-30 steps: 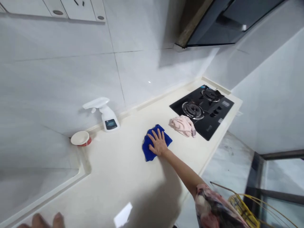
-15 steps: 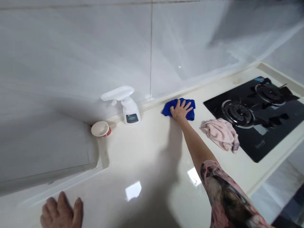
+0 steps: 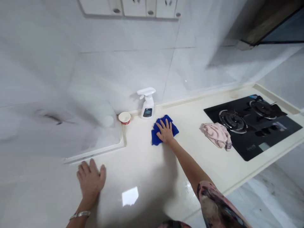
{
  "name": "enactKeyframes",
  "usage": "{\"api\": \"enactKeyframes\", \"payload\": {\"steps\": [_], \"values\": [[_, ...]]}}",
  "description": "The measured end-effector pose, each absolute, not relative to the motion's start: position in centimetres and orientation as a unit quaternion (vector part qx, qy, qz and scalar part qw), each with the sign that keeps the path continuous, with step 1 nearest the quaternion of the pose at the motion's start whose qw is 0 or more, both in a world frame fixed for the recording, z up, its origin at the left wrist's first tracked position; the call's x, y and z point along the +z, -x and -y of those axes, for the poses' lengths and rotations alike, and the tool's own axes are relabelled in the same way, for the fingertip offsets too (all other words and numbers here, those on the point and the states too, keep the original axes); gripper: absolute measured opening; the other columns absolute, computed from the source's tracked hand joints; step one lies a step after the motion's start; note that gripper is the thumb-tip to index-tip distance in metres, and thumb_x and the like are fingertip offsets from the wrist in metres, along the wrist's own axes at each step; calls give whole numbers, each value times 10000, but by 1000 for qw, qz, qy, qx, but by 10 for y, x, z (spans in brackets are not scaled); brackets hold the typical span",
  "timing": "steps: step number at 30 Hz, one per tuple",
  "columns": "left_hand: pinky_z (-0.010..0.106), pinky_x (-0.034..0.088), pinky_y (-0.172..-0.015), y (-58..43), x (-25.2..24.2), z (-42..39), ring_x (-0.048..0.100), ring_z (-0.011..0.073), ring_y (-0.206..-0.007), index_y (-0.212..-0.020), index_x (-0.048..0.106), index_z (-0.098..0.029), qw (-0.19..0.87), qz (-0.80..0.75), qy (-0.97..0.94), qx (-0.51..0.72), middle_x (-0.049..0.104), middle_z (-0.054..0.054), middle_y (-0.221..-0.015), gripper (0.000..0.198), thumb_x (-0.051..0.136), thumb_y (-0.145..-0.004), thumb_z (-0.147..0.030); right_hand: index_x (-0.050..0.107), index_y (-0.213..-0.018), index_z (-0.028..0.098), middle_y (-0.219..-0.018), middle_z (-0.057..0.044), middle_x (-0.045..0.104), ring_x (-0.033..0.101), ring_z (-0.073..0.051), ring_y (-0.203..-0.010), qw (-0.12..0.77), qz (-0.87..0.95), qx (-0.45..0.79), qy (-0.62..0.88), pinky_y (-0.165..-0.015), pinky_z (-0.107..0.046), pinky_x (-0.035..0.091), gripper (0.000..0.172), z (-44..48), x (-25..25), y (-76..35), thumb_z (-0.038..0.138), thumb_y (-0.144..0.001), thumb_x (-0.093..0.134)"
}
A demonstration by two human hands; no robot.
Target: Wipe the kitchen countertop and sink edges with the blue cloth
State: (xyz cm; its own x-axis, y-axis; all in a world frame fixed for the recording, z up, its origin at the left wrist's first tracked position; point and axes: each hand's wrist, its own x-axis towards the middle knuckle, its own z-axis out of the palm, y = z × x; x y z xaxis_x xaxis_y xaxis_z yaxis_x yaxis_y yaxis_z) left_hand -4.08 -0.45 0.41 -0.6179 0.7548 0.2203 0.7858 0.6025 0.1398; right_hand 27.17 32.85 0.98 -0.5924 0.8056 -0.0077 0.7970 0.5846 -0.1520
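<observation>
My right hand point(image 3: 164, 131) lies flat, fingers spread, on a blue cloth point(image 3: 155, 136) pressed to the cream countertop point(image 3: 147, 167). My left hand point(image 3: 91, 177) rests palm down on the countertop at the near left, fingers apart and holding nothing. A white spray bottle point(image 3: 147, 103) stands by the wall just behind the cloth. A small red and white bowl point(image 3: 124, 117) sits to the bottle's left.
A crumpled pink cloth point(image 3: 216, 134) lies right of the blue one, beside a black gas hob point(image 3: 253, 125) with two burners. White tiled wall behind; cabinets above. The counter's front edge runs along the lower right, with floor beyond.
My right hand slid the blue cloth from the wall edge back toward me and to the left. My left hand has come further into view on the counter.
</observation>
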Motion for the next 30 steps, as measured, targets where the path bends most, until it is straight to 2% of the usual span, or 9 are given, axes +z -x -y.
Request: {"api": "enactKeyframes", "payload": {"steps": [6, 10, 12, 16, 19, 21, 23, 27, 30], "values": [[654, 166, -1252, 28, -3, 8, 174, 517, -1550, -1534, 403, 87, 23, 909, 396, -126, 239, 397, -1608, 736, 413, -998, -416, 391, -1635, 239, -1741, -74, 254, 40, -439, -1609, 47, 899, 29, 435, -1266, -644, 97, 730, -166, -4, -264, 427, -939, 507], [643, 204, -1247, 26, 10, 9, 192, 525, -1543, -1549, 407, 61, -29, 914, 381, -139, 235, 381, -1621, 727, 516, -984, -383, 382, -1639, 222, -1738, -95, 257, 5, -445, -1612, 46, 901, 4, 432, -1257, -670, 94, 749, -70, -17, -232, 424, -931, 518], [625, 283, -1218, 38, 19, 13, 308, 502, -1500, -1527, 476, 8, -42, 902, 400, -156, 336, 342, -1594, 690, 554, -966, -387, 378, -1642, 222, -1742, -96, 247, -7, -447, -1613, 39, 903, -2, 427, -1259, -669, 85, 750, -33, -19, -212, 424, -933, 521], [437, 466, -1105, 104, 33, 47, 586, 323, -1264, -1303, 701, -123, -79, 878, 431, -192, 645, 186, -1350, 454, 417, -1005, -314, 363, -1649, 217, -1748, -105, 222, -16, -467, -1608, 21, 911, 0, 411, -1249, -693, 81, 758, 22, -14, -171, 426, -938, 524], [445, 352, -1223, 172, 37, 97, 458, 333, -1432, -1414, 605, -25, -65, 893, 393, -207, 535, 220, -1504, 543, 376, -989, -275, 337, -1660, 208, -1757, -115, 182, -29, -484, -1603, 2, 931, 30, 364, -1242, -716, 75, 791, 55, -5, -132, 424, -928, 546], [531, 235, -1275, 213, 37, 135, 292, 394, -1538, -1475, 522, 37, -49, 910, 353, -211, 396, 255, -1608, 607, 373, -972, -268, 318, -1666, 208, -1763, -119, 154, -45, -487, -1601, -6, 950, 65, 305, -1247, -721, 53, 817, 75, 3, -100, 433, -921, 566], [597, 180, -1277, 244, 32, 169, 209, 442, -1562, -1499, 481, 62, -33, 924, 316, -213, 327, 277, -1639, 644, 352, -974, -289, 304, -1670, 223, -1768, -109, 133, -64, -478, -1602, -11, 969, 105, 222, -1255, -718, 28, 836, 89, 11, -64, 453, -917, 582], [597, 168, -1284, 276, 14, 214, 202, 437, -1571, -1522, 471, 34, 2, 931, 289, -226, 321, 263, -1648, 674, 331, -991, -357, 341, -1654, 256, -1763, -74, 177, -78, -436, -1612, -31, 985, 156, 72, -1276, -684, 17, 811, 95, 24, 18, 446, -909, 599], [592, 172, -1285, 279, 3, 227, 215, 419, -1573, -1529, 479, 6, 42, 920, 311, -235, 341, 252, -1642, 664, 284, -1029, -385, 380, -1635, 259, -1751, -78, 223, -46, -423, -1617, -43, 986, 152, 61, -1280, -665, 43, 774, 83, 30, 82, 416, -910, 603]]}}
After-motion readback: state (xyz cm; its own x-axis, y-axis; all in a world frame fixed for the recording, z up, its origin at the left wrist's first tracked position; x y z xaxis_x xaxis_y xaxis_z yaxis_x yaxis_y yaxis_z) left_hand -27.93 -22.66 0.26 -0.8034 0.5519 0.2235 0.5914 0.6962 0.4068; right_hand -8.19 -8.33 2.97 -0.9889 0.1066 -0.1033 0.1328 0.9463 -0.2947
